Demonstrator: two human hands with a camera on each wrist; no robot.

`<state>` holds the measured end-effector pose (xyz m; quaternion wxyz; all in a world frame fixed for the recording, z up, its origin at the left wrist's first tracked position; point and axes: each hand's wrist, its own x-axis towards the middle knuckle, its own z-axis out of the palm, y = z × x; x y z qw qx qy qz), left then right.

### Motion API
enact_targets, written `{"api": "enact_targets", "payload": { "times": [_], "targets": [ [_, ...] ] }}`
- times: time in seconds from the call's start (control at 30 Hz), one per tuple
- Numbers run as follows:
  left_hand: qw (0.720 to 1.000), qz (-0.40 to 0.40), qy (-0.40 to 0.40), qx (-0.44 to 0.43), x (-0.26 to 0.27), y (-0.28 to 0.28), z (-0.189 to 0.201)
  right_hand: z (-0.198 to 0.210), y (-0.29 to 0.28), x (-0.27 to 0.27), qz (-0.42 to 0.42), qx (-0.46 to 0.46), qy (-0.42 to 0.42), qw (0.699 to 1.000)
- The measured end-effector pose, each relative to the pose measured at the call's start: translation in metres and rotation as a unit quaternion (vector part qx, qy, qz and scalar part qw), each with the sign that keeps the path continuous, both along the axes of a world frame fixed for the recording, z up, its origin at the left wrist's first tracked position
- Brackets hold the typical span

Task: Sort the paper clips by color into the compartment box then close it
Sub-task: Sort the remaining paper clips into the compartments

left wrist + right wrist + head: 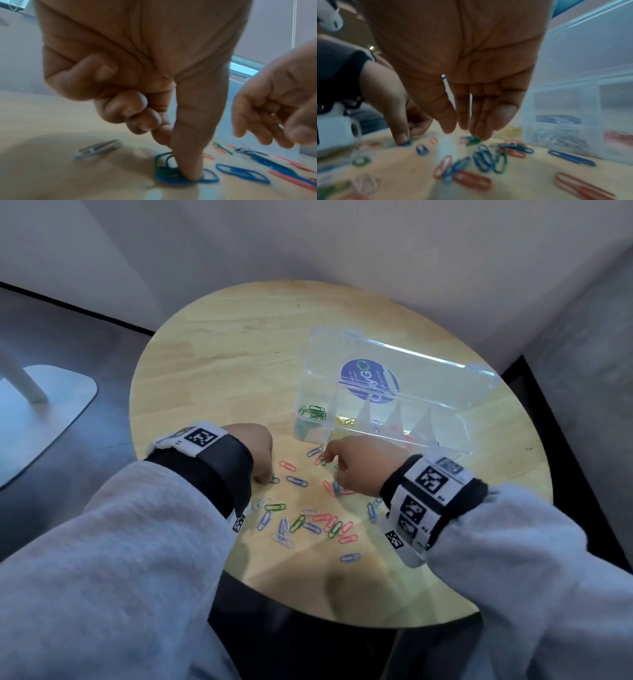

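Note:
A clear compartment box (445, 440) stands open at the table's right, its lid (428, 371) raised behind it. Green clips (313, 412), yellow clips (344, 421), silver clips (376, 426) and red clips (407, 438) lie in separate compartments. Several loose coloured clips (308, 522) are scattered in front of it. My left hand (263, 477) pinches a green clip (161, 161) that lies over a blue clip (209, 177), the other fingers curled. My right hand (329, 457) hovers with relaxed fingers (481, 129) just over a green clip (472, 140) and holds nothing.
The round wooden table (222, 354) drops off close behind the box and near my body. A white stand base (44, 412) sits on the dark floor to the left. A silver clip (97, 148) lies apart, left of my left hand.

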<state>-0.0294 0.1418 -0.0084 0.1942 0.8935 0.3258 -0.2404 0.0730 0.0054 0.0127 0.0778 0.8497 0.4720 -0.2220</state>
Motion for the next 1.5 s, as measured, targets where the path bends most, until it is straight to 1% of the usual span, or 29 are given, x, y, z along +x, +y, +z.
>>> {"api": "enact_targets", "payload": {
  "times": [0.2,0.27,0.4,0.5,0.6,0.67,0.73,0.83,0.9,0.97,1.0,1.07,1.1,1.13,1.23,1.37,1.5],
  "targets": [
    [1.000,0.009,0.000,0.003,-0.006,0.001,0.004,-0.008,0.004,0.000,-0.009,-0.040,-0.032,0.999],
    [1.000,0.011,-0.016,-0.007,-0.005,0.002,0.008,-0.009,0.007,0.000,-0.020,-0.039,-0.038,0.998],
    [0.994,0.004,-0.058,-0.091,-0.007,0.003,0.020,-0.013,0.010,0.003,-0.041,-0.012,-0.049,0.998],
    [0.984,0.002,-0.077,-0.161,-0.009,-0.001,0.026,-0.016,0.008,0.003,-0.040,-0.015,-0.045,0.998],
    [0.964,0.043,-0.097,-0.242,-0.009,-0.003,0.028,-0.016,0.005,0.004,-0.039,-0.025,-0.034,0.998],
    [0.950,0.078,-0.109,-0.283,-0.009,-0.003,0.031,-0.017,0.003,0.006,-0.045,-0.016,-0.027,0.999],
    [0.935,0.112,-0.130,-0.310,-0.009,-0.003,0.035,-0.017,0.001,0.007,-0.062,0.012,-0.010,0.998],
    [0.924,0.141,-0.155,-0.320,-0.011,-0.003,0.041,-0.018,0.000,0.007,-0.070,0.024,0.009,0.997],
    [0.927,0.150,-0.148,-0.311,-0.012,-0.004,0.042,-0.019,0.002,0.007,-0.077,0.025,0.022,0.997],
    [0.939,0.153,-0.127,-0.282,-0.014,-0.006,0.040,-0.018,0.004,0.005,-0.079,0.018,0.028,0.996],
    [0.952,0.141,-0.112,-0.249,-0.015,-0.007,0.038,-0.018,0.004,0.005,-0.075,0.013,0.026,0.997],
    [0.984,0.079,-0.067,-0.144,-0.018,-0.006,0.031,-0.018,0.005,0.004,-0.070,0.013,0.021,0.997],
    [0.993,0.049,-0.048,-0.097,-0.019,-0.008,0.029,-0.019,0.006,0.003,-0.071,0.019,0.024,0.997],
    [0.996,0.028,-0.036,-0.074,-0.020,-0.011,0.026,-0.019,0.006,0.002,-0.069,0.026,0.031,0.997],
    [0.997,-0.016,-0.020,-0.069,-0.017,-0.024,0.021,-0.018,0.010,0.001,-0.060,0.024,0.043,0.997],
    [0.998,-0.065,-0.007,-0.014,-0.013,-0.034,0.016,-0.018,0.012,0.000,-0.039,-0.021,0.023,0.999],
    [0.994,-0.106,0.021,0.023,-0.012,-0.041,0.008,-0.020,0.009,-0.002,-0.030,-0.035,0.003,0.999]
  ]
}}
